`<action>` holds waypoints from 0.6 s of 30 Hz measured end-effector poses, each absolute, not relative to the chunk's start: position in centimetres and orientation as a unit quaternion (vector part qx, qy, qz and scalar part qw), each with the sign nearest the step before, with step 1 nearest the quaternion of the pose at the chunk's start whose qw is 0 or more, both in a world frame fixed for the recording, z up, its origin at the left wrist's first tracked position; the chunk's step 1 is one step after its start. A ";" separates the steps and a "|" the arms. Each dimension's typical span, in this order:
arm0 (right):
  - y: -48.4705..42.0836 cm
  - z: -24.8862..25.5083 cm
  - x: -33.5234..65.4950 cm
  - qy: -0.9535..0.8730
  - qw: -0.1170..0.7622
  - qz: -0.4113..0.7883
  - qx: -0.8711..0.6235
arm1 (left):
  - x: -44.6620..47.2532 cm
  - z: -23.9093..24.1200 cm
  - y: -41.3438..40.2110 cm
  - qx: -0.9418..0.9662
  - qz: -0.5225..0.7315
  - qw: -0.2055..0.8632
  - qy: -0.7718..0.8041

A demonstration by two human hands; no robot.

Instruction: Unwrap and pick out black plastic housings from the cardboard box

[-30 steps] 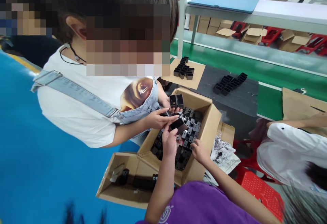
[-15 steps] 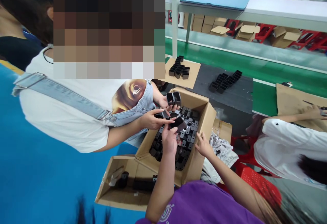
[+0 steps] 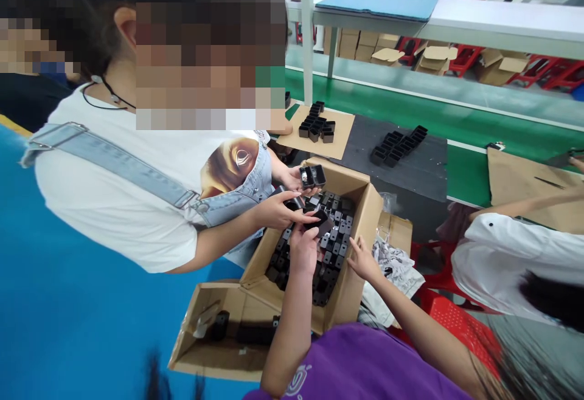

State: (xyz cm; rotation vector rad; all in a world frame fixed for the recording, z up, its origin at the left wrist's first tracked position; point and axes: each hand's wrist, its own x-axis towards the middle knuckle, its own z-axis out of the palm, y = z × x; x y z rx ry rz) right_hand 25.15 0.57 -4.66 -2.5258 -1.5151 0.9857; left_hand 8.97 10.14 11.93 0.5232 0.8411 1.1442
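Purple top (image 3: pixel 369 363), pale rounded mark (image 3: pixel 298 380), seemingly a logo, bare forearms (image 3: pixel 298 303)

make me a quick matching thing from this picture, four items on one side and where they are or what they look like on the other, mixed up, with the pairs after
1. wearer's left hand
2. wearer's right hand
3. flat pad
4. nearest stool

A. blue, on the white table
B. red, with small holes
C. at the side of the big cardboard box
D. holding a dark case

Pairs: 1-D, 2-C, 3-A, 4-B
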 end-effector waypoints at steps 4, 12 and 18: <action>0.5 -4.8 25.1 -0.489 0.019 0.318 -0.812 | 8.6 11.5 10.3 0.246 0.522 0.727 0.372; 0.4 -5.0 25.2 -0.488 0.021 0.314 -0.814 | 8.5 12.1 11.5 0.235 0.555 0.712 0.359; 0.6 -4.8 25.8 -0.496 0.023 0.311 -0.810 | 8.6 11.8 12.9 0.225 0.560 0.712 0.360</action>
